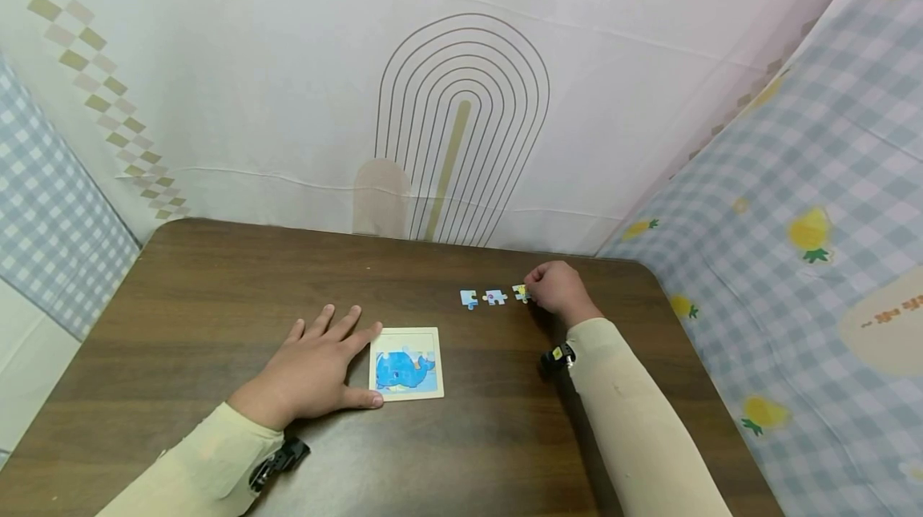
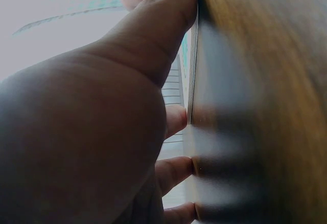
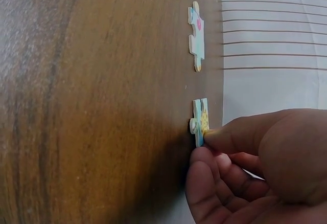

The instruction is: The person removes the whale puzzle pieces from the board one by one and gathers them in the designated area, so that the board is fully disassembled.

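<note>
A small square jigsaw board [image 1: 407, 333] with a pale frame lies on the table, showing a blue whale [image 1: 401, 371]. My left hand [image 1: 317, 369] is spread flat on the table at its left side, thumb and index fingertips touching the frame. In the left wrist view the thumb [image 2: 153, 35] lies along the board's edge. Farther back and to the right, my right hand [image 1: 558, 290] pinches a jigsaw piece [image 3: 198, 124] with yellow and light blue on it, between thumb and fingers. Its lower part is hidden by the fingertips.
Two more jigsaw pieces lie in a row left of the right hand: a middle one [image 1: 494, 297] with a pink spot and a light blue one [image 1: 469, 299]. The brown wooden table [image 1: 461, 453] meets a patterned cloth [image 1: 288, 100] at its back edge.
</note>
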`<state>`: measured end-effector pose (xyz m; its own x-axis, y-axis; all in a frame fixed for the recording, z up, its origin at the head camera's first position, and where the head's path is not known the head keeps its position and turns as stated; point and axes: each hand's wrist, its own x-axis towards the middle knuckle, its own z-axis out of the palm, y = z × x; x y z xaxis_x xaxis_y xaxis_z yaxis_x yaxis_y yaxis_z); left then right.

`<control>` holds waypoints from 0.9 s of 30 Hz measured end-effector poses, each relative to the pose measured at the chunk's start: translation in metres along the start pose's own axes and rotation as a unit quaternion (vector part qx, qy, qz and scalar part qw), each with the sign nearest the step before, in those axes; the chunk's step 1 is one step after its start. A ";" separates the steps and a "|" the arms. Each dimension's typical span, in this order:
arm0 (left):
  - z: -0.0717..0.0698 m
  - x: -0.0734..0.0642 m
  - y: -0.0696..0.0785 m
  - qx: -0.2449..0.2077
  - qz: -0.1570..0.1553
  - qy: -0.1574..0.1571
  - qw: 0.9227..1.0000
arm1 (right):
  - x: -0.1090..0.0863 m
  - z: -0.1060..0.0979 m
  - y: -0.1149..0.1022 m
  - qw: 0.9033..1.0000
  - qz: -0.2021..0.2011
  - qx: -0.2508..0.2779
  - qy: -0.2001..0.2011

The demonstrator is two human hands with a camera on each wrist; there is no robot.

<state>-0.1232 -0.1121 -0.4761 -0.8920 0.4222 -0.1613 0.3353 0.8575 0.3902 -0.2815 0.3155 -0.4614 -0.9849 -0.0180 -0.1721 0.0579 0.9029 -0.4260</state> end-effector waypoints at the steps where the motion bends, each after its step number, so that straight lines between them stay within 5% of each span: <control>1: 0.000 0.000 0.000 0.000 0.000 0.000 1.000 | 0.000 0.000 0.000 1.000 -0.003 -0.005 0.002; 19: 0.001 -0.002 0.000 0.002 -0.003 -0.002 1.000 | -0.005 -0.002 -0.004 1.000 -0.016 -0.014 0.009; 27: 0.000 -0.001 0.000 0.001 0.000 -0.002 1.000 | -0.012 -0.011 -0.023 0.997 -0.072 -0.029 0.025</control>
<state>-0.1224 -0.1120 -0.4760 -0.8911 0.4230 -0.1647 0.3359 0.8585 0.3876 -0.2729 0.2994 -0.4399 -0.9894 -0.1291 -0.0668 -0.0930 0.9156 -0.3911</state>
